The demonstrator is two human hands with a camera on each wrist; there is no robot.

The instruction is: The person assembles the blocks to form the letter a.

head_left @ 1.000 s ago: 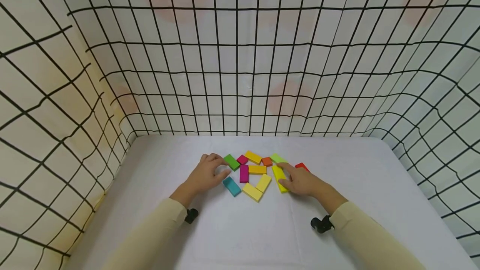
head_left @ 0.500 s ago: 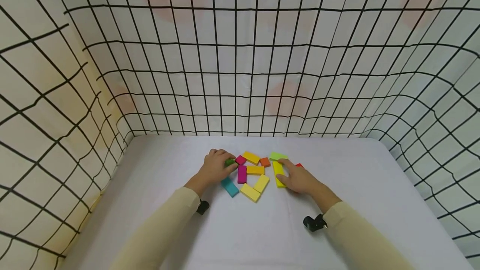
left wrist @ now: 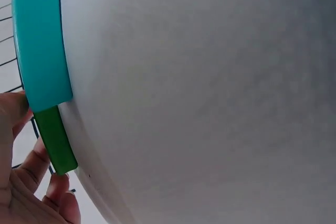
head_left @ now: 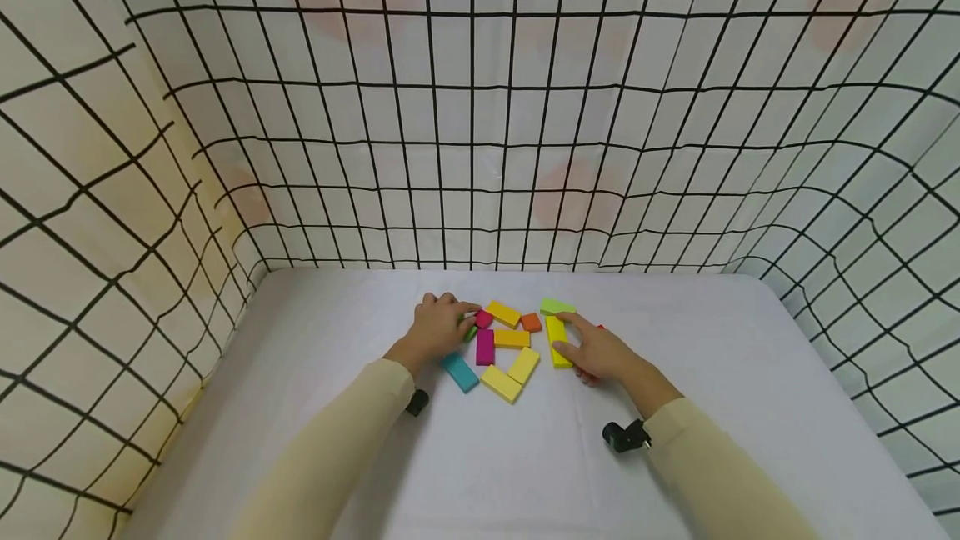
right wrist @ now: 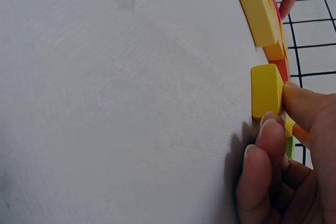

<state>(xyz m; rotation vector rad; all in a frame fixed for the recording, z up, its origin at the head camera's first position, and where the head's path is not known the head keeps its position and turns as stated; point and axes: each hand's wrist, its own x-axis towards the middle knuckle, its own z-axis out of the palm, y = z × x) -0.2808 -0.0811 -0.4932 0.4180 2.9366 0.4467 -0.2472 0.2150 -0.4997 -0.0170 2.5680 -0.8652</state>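
sleeves (head_left: 330, 440), cream, slant in from both lower sides over white-covered worktop (head_left: 487, 473). right hand (head_left: 603, 354): back of hand up, index finger stretched to the far end of the bright yellow block (head_left: 557, 334), thumb on its near part; grip clamped on it. remaining fingers curl low beside the block, seen from the right wrist. block lies lengthwise, far end just beside the lime block (head_left: 558, 307). left hand (head_left: 437, 330): back up, knuckles bent, index finger extended to the pink block (head_left: 484, 320); green block (left wrist: 55, 140) mostly hidden by the hand from above. cannot tell whether this grip is clamped on either. teal block (head_left: 461, 372) near the left hand; magenta block (head_left: 486, 347) just below pink.
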